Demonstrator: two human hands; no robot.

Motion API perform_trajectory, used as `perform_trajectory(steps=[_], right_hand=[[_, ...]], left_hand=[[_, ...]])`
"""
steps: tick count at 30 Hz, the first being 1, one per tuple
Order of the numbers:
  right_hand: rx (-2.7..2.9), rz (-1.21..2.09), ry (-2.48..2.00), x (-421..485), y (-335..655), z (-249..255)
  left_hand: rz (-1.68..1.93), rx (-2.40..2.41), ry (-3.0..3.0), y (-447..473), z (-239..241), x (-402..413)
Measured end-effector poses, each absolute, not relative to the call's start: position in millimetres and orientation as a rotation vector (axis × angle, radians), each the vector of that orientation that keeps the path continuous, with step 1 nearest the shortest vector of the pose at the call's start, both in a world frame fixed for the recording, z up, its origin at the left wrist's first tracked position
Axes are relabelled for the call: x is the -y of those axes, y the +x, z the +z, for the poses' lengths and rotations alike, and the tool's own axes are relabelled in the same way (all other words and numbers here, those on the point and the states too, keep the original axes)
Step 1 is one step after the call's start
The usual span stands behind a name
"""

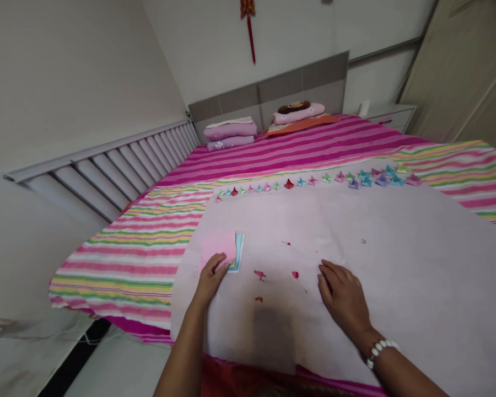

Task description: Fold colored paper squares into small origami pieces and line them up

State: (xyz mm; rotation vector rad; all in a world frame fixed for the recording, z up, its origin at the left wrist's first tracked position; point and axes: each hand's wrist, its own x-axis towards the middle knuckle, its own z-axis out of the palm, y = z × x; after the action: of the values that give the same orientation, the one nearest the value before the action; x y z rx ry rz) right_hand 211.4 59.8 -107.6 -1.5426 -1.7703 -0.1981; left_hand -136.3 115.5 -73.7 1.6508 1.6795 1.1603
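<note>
A small stack of square coloured paper lies on the pale sheet (417,275), with a pink paper square (219,243) on top and blue paper (238,251) showing along its right side. My left hand (209,280) is at the stack's lower edge, its fingers and thumb closed on the pink paper. Out to the right, my right hand (347,300) rests on the sheet with loosely bent fingers, holding nothing. Between the hands are small red scraps, one a red piece (260,274), another a darker red bit (295,274).
Small folded paper shapes (288,184) in several colours line the sheet's far edge, bunched at the right. The sheet lies on a striped bed cover (119,259). A grey railing (103,151) runs along the left. Folded bedding (231,129) sits by the headboard (273,85).
</note>
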Motion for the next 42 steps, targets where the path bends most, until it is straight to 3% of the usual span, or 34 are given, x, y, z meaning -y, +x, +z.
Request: perform_trajectory(steps=[14,27,42], right_hand=[[1.775,-0.229,-1.534,-60,211,-107],[1.784,-0.221,-1.551,-60,213,-109],[1.788,-0.257,-1.537,-59,212,-106]], left_hand=[[1.175,-1.718,1.638,-131,-70,-117],[1.003,-2.148,1.61,-97,-63,-130],[1.045,-2.083,1.526,-107,-63,-131]])
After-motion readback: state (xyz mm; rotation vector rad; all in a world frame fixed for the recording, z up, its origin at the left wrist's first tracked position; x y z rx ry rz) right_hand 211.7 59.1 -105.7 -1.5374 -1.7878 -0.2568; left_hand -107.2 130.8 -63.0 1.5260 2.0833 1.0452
